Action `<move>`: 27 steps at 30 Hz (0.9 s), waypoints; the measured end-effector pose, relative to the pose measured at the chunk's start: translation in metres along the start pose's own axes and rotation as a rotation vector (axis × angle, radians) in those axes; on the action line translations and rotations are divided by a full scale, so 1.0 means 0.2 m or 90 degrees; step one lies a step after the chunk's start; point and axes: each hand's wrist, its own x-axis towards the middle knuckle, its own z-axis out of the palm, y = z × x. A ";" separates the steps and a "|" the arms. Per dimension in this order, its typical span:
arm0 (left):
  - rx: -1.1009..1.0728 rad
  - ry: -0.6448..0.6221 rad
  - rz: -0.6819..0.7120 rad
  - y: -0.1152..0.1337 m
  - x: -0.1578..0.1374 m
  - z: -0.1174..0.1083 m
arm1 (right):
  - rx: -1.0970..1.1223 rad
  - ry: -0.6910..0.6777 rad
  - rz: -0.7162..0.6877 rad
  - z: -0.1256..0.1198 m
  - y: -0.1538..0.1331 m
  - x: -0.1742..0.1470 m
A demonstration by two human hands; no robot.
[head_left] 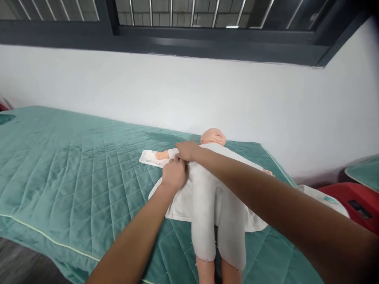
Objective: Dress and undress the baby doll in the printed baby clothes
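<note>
A baby doll with a white cloth body lies face up, its head toward the wall and its legs toward me. Spread beneath it is a white baby shirt. One printed sleeve stretches out to the left, under the doll's small hand. My left hand is closed at the shirt by the doll's side, fingers curled and just below my other hand. Reaching across the doll's chest, my right hand is closed around its upper arm near the shoulder. The fingertips of both hands are partly hidden.
The doll lies on a green quilted bed cover. A white wall stands behind it, below a dark-framed window with metal bars. At the right are a red object and a white printed cloth.
</note>
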 end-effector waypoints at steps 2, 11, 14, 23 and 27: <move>-0.037 0.007 -0.010 -0.02 0.01 0.00 | 0.024 -0.013 -0.007 0.01 0.04 0.02; -0.549 0.210 -0.212 -0.15 0.03 -0.02 | 0.246 0.108 -0.040 -0.08 0.26 -0.18; -0.642 0.213 -0.201 -0.17 0.03 -0.03 | 0.269 0.091 -0.078 -0.06 0.30 -0.25; -0.726 0.254 -0.254 -0.19 0.03 -0.05 | 0.149 0.077 -0.044 0.07 0.31 -0.34; -0.659 0.286 -0.236 -0.17 0.01 -0.02 | 0.065 0.059 -0.038 0.08 0.27 -0.36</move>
